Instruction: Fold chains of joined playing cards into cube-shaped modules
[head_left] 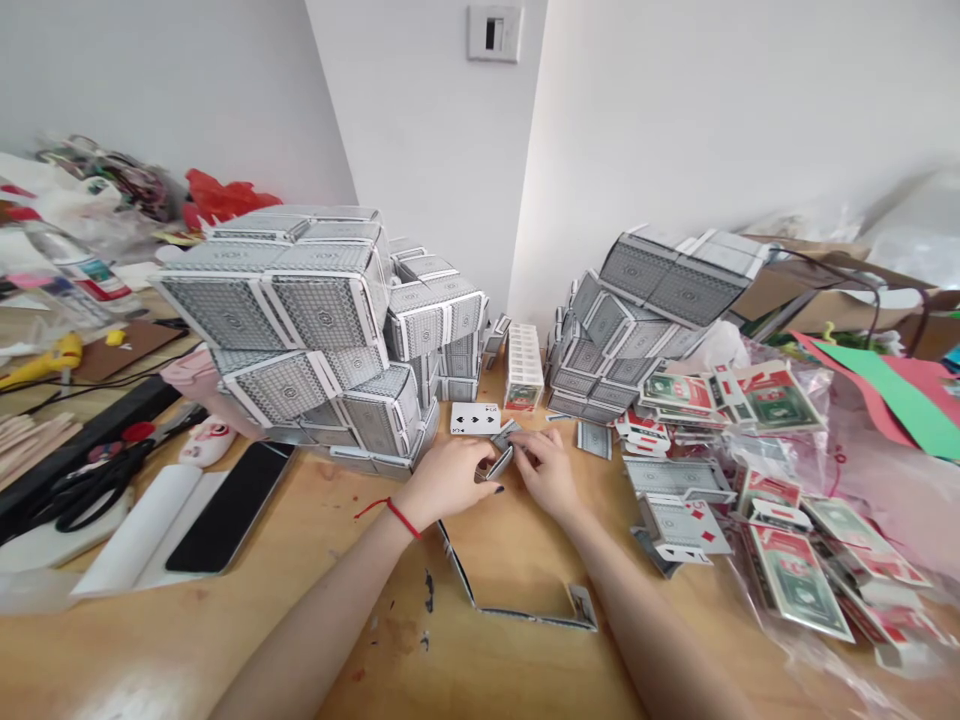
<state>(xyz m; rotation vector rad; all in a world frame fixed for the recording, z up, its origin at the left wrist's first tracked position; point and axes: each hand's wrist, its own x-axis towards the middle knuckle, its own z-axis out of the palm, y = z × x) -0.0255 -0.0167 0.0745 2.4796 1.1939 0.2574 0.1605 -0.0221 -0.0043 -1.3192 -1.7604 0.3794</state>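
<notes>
Both hands meet near the middle of the wooden table (pixel 517 560). My left hand (pixel 450 475), with a red string round its wrist, and my right hand (pixel 546 470) pinch a small grey-patterned card box (pixel 501 460) between them. A face-up playing card (pixel 475 418) lies just beyond the fingers. Folded grey card strips (pixel 517 608) stand on edge in an L shape on the table between my forearms.
Tall stacks of grey card boxes rise at left (pixel 300 320) and right (pixel 637 310). Flat red-and-green box blanks (pixel 787 560) spread on plastic at right. A black phone (pixel 229 505), scissors (pixel 97 480) and clutter lie at left. Coloured paper (pixel 900 400) sits far right.
</notes>
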